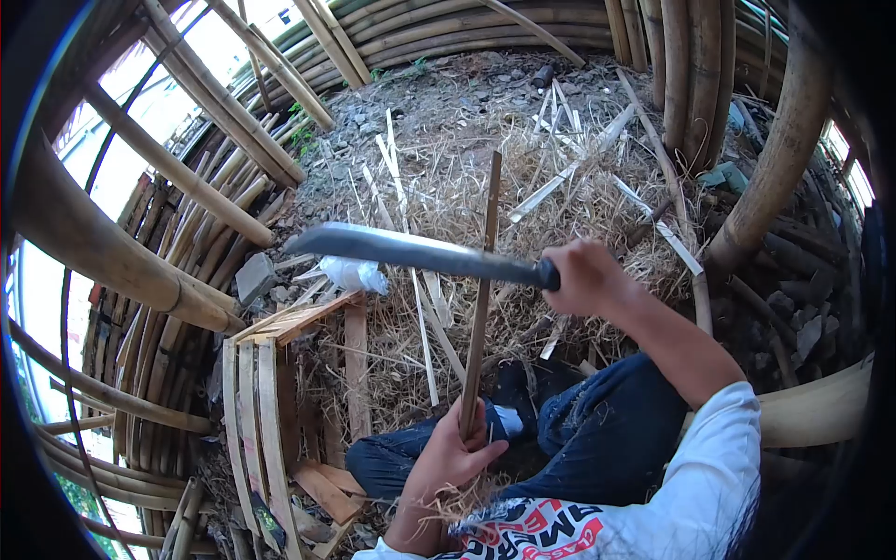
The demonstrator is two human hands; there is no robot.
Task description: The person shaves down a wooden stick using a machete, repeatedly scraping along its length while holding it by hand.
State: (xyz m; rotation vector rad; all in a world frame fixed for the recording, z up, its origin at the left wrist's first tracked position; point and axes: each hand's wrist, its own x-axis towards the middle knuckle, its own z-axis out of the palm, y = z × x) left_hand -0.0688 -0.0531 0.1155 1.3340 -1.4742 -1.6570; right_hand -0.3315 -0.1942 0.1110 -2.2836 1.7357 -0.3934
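A long machete (411, 254) with a dark handle is gripped in my right hand (590, 278), its blade pointing left. The blade passes across a narrow bamboo strip (483, 280), which stands roughly upright in the view. Around the lower end of that strip my left hand (457, 448) is closed, thumb to the right, in front of my legs. Whether the blade touches the strip I cannot tell. Dry shavings (462, 504) hang by my left wrist.
A slatted wooden crate (266, 411) stands at the lower left, with a crumpled plastic bag (355, 274) beyond it. Split pale strips (546, 194) lie over straw-like shavings. Bamboo poles (775, 149) surround the spot, and a grey block (255, 278) lies at left.
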